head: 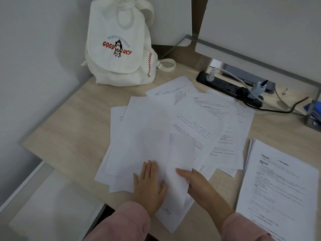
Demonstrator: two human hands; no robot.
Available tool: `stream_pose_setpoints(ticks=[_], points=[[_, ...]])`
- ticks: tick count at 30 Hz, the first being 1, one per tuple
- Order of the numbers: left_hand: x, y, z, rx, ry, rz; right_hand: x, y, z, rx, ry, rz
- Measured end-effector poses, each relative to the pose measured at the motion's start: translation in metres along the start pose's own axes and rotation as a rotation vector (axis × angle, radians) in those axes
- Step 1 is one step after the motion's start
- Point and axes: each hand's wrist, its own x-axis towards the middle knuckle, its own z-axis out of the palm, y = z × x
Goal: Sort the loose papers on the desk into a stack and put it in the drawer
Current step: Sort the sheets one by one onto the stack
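A white backpack (119, 44) with a dog picture stands at the upper left of the frame, near the far edge of the loose papers (173, 129). A black power strip (227, 89) with plugs and wires lies at the upper right, just beside the top sheets. A neat stack (281, 185) of printed pages sits at the right edge of the frame, close to the messy pile but not on it.

The loose papers are spread in the middle of the wooden bench (69, 129), lying over each other like a fan. Most are flat. The big blank sheets on the left point their long side from lower left to upper right — the printed ones on the right tilt other ways.

The left hand (149, 186) lies flat on the papers near the bottom, fingers spread out. The right hand (196, 185) has its grip pinching the edge of one blank sheet (180, 164), thumb on top — this sheet is lifted and curled a little.
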Motion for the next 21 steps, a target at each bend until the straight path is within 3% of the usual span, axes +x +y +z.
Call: stream_pose_setpoints(ticks=[3, 5, 10, 13, 17, 21], points=[[-0.001, 0.004, -0.016, -0.085, 0.087, -0.038, -0.005, -0.002, 0.000, -0.058, -0.002, -0.002], [0.000, 0.003, -0.032, -0.275, 0.115, -0.087, -0.010, -0.009, 0.000, -0.102, 0.046, -0.035], [-0.016, 0.003, -0.101, -1.207, -0.025, -0.047, -0.023, -0.036, -0.020, -0.033, 0.285, -0.197], [-0.028, -0.005, -0.128, -1.591, -0.069, 0.000, -0.030, -0.047, -0.040, 0.015, 0.441, -0.268], [-0.021, -0.032, -0.118, -1.708, 0.047, -0.129, -0.037, -0.054, -0.058, 0.006, 0.562, -0.313], [-0.009, -0.057, -0.084, -1.548, 0.069, -0.317, -0.040, -0.056, -0.059, -0.044, 0.597, -0.315]])
